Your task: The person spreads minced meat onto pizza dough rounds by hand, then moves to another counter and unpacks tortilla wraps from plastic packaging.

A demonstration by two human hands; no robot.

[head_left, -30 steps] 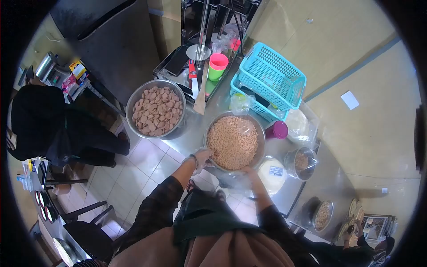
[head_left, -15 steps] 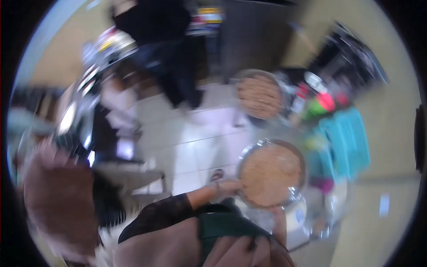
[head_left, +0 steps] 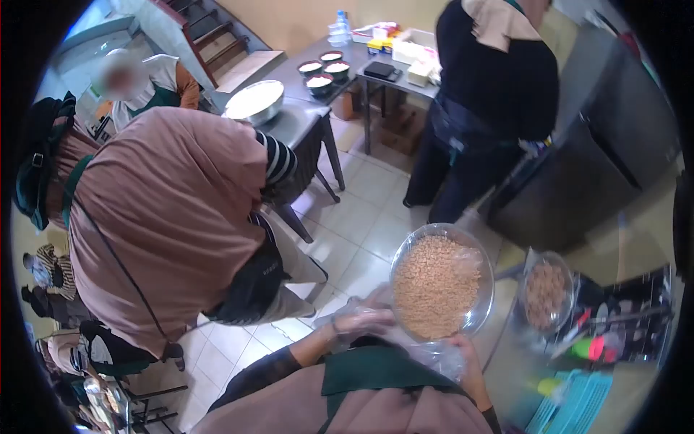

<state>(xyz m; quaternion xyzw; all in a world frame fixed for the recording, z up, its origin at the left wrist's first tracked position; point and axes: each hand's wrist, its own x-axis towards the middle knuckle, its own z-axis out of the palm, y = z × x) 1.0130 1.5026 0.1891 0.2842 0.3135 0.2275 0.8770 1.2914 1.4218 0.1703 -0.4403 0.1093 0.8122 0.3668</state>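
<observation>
A large metal bowl (head_left: 489, 291) full of small light-brown pieces (head_left: 432, 286) is in front of me, held between my hands. My left hand (head_left: 363, 322), in a clear plastic glove, grips its lower left side, the fingertips partly hidden at the rim. At the bottom edge my right hand (head_left: 466, 354) holds the rim, with loose clear plastic (head_left: 439, 356) beside it. A crumpled clear plastic piece (head_left: 468, 262) lies on the bowl's contents.
A person in a brown head covering (head_left: 166, 217) bends close by on the left. Another in black (head_left: 499, 94) stands ahead near a dark fridge (head_left: 593, 152). A table (head_left: 293, 119) holds a white-filled bowl (head_left: 256, 101). At right are a bowl of brown discs (head_left: 547, 293) and turquoise baskets (head_left: 575, 405).
My view has swung left, bringing the nearby person and tables into sight. The bowl has moved away from the baskets and the bowl of discs, with my hands still at it.
</observation>
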